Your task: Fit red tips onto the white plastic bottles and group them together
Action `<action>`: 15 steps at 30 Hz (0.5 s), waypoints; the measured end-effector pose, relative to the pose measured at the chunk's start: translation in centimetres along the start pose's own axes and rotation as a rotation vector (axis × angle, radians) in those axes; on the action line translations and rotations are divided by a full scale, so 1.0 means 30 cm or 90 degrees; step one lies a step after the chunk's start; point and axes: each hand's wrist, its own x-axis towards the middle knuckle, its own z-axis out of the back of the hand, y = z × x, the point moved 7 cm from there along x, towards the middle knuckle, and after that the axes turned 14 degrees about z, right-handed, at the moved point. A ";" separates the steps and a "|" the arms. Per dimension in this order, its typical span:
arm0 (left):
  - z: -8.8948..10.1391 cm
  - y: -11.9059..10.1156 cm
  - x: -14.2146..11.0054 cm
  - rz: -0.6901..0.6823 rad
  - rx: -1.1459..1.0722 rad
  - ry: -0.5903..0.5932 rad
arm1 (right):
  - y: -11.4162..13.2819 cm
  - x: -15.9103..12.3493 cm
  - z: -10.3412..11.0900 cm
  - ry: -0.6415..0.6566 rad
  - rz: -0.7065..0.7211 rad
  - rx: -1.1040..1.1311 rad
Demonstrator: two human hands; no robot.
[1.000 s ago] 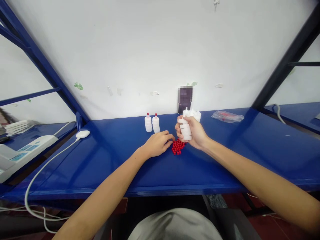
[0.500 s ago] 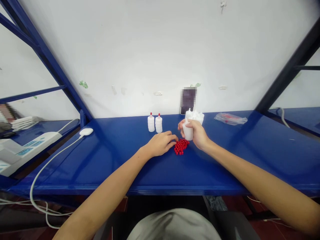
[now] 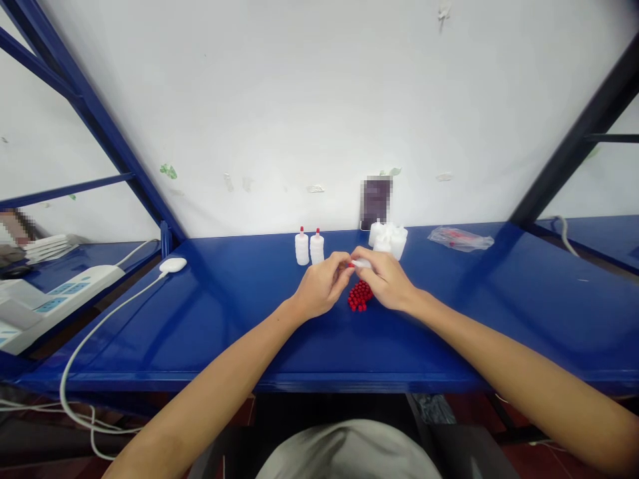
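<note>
My left hand (image 3: 325, 285) pinches a small red cap (image 3: 351, 265) between thumb and fingers. Wrapped in my right hand (image 3: 387, 279) is a white squeeze bottle (image 3: 361, 263), tilted with its nozzle toward the left and meeting the cap; most of its body is hidden by the fingers. Below the two hands lies a pile of red caps (image 3: 359, 297) on the blue table. Behind my left hand stand two white bottles with red tips, a left one (image 3: 302, 249) and a right one (image 3: 317, 247). Several uncapped white bottles (image 3: 394, 239) cluster behind my right hand.
A dark phone-like device (image 3: 375, 201), partly blurred, leans on the wall. To the right lies a clear plastic bag (image 3: 460, 238) with something red inside. On the left are a white charger (image 3: 172, 265) with a cable and a white power strip (image 3: 64, 303).
My left hand has lifted from the pile with a red cap. My right hand has tipped the upright bottle to the left, and both hands now meet above the pile.
</note>
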 end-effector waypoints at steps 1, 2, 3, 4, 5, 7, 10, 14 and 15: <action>-0.002 0.001 -0.001 0.005 0.000 0.002 | 0.001 0.000 0.001 0.003 -0.001 -0.002; -0.001 0.001 -0.002 0.010 -0.002 0.000 | 0.002 0.000 0.002 0.005 -0.004 -0.007; 0.001 0.002 -0.002 0.014 -0.006 -0.004 | 0.002 -0.001 0.003 0.007 -0.007 -0.013; 0.003 0.003 -0.002 0.017 -0.012 -0.008 | 0.002 -0.001 0.004 0.008 -0.010 -0.019; 0.006 0.003 -0.002 0.019 -0.018 -0.012 | 0.002 -0.001 0.005 0.009 -0.013 -0.025; 0.008 0.003 -0.001 0.019 -0.024 -0.011 | 0.004 -0.002 0.004 0.015 -0.010 -0.033; 0.003 0.000 -0.002 0.014 -0.012 0.007 | 0.012 -0.005 -0.001 0.020 0.011 -0.028; -0.009 -0.004 -0.005 -0.007 0.004 0.038 | 0.004 -0.009 -0.005 0.011 0.008 -0.002; -0.012 -0.003 -0.006 -0.008 0.010 0.046 | 0.000 -0.010 -0.007 0.012 0.002 -0.002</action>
